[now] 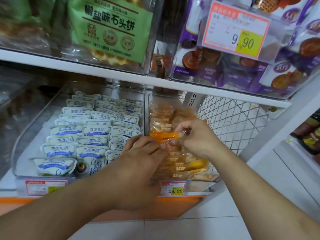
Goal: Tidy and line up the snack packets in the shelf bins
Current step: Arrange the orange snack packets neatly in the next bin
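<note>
From the left I see white packets (76,135) lined up in their clear bin (26,135). My left hand (138,158) covers some; its grip I cannot tell. My right hand (194,137) pinches an orange packet (163,136) over the blurred right bin (204,181).

white-and-blue packets (90,130), orange packets (163,135), green bag (110,28), purple bags (242,70).

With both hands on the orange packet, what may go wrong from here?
The left hand and right hand pinch one orange packet above a loose pile; it might slip or crumple. The left wrist lies near the white packets, so it may disturb their tidy rows.
</note>
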`<state>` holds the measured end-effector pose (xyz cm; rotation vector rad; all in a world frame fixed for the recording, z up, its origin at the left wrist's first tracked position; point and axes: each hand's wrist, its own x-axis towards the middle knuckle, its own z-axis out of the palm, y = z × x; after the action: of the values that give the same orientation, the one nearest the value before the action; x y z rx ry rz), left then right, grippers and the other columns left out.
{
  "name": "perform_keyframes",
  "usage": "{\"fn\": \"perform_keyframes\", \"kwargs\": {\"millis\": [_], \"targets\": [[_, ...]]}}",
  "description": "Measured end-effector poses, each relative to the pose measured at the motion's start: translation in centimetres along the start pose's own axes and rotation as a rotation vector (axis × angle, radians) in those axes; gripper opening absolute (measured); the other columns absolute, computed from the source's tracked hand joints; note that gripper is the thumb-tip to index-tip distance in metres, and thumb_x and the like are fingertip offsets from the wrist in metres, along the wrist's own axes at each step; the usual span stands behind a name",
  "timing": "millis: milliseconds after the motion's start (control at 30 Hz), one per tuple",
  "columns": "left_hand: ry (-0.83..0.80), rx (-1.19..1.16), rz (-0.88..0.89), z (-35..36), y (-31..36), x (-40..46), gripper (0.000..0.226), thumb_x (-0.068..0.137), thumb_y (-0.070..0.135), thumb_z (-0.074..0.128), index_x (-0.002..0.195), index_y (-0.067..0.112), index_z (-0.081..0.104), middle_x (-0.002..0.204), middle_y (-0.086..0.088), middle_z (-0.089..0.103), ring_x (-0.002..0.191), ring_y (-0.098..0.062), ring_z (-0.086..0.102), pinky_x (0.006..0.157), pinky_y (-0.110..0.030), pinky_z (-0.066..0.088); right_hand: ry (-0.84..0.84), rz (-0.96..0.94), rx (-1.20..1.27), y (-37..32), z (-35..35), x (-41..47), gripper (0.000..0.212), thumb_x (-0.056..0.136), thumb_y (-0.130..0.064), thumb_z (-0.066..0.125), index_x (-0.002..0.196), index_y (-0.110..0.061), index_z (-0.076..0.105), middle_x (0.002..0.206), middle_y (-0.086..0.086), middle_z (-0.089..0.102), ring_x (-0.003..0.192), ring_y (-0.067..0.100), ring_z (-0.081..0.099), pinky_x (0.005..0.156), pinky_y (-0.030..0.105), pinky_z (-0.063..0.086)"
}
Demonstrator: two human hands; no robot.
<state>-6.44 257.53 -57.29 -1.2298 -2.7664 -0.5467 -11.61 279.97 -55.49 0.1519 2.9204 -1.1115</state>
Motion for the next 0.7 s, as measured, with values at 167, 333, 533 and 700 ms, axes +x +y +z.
{"fn": "perform_keyframes", "kwargs": {"millis": [167,333,533,700], "targets": [[0.026,-0.052,-0.012,-0.1,0.0,-0.3,0.066,0.090,0.048,0.059,0.152,0.037,0.038,0.147,0.023,0.040,0.144,0.004,0.011,0.120,-0.023,-0.007,0.106,-0.043,0.052,-0.4,-0.6,-1.5,0.021,0.082,-0.011,0.088,0.074,-0.024,0.073,0.077,0.000,0.074,0.062,0.014,0.074,0.058,0.042,0.063],[0.204,-0.175,-0.075,-0.8,0.0,-0.2,0.037,0.089,0.036,0.064,0.126,0.037,0.064,0.125,0.023,0.063,0.126,0.005,0.046,0.115,-0.021,0.028,0.304,-0.107,0.422,-2.3,-2.9,-4.3,0.012,0.088,0.002,0.078,0.093,-0.006,0.072,0.084,0.006,0.068,0.051,-0.005,0.064,0.046,0.008,0.045],[0.424,-0.607,-0.486,-3.5,0.9,-0.1,0.054,0.077,0.055,0.081,0.120,0.044,0.050,0.112,0.026,0.062,0.101,0.008,0.060,0.079,-0.012,0.047,0.274,-0.208,0.525,-3.6,-3.3,-7.2,0.019,0.080,-0.004,0.087,0.082,-0.020,0.077,0.079,-0.001,0.078,0.059,0.012,0.071,0.048,0.027,0.055],[0.284,-0.842,-0.502,-5.0,1.5,-0.8,0.025,0.084,0.029,0.082,0.106,0.030,0.070,0.089,0.017,0.078,0.081,-0.001,0.075,0.069,-0.024,0.062,0.167,-0.230,0.586,-5.2,-2.1,-8.3,0.022,0.067,-0.023,0.090,0.085,-0.024,0.078,0.090,0.000,0.081,0.083,0.018,0.078,0.070,0.039,0.063]]}}
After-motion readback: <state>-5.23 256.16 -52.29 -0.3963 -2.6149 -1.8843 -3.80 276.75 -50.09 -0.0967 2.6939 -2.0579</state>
